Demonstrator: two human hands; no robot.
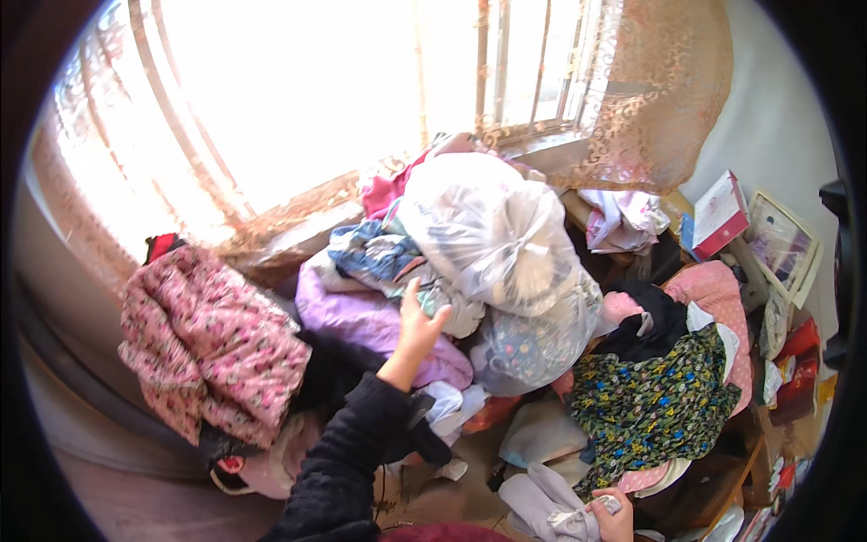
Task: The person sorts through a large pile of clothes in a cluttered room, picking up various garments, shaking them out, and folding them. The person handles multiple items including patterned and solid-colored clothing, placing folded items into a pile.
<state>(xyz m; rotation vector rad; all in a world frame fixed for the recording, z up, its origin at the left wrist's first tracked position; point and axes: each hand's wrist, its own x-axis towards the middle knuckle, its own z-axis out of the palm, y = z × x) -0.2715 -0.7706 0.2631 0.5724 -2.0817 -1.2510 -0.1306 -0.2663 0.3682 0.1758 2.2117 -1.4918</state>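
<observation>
My left hand [414,333], in a dark fleece sleeve, reaches over a heap of clothes with its thumb and index finger apart. Nothing shows in its grasp. Under and beside it lie a purple garment [352,308] and blue denim [372,247]; whether it touches them I cannot tell. Low in the view, my right hand [613,518] is closed on a light grey garment [552,505], a whitish bunch of cloth showing between the fingers. Just above it spreads a dark floral garment [660,400] with yellow and blue flowers.
Stuffed translucent plastic bags [498,230] rise beyond my left hand, below a bright window with a lace curtain [637,135]. A pink floral padded jacket [217,339] lies at left. Right of the heap are a pink-and-white box [721,217] and a framed picture [779,244].
</observation>
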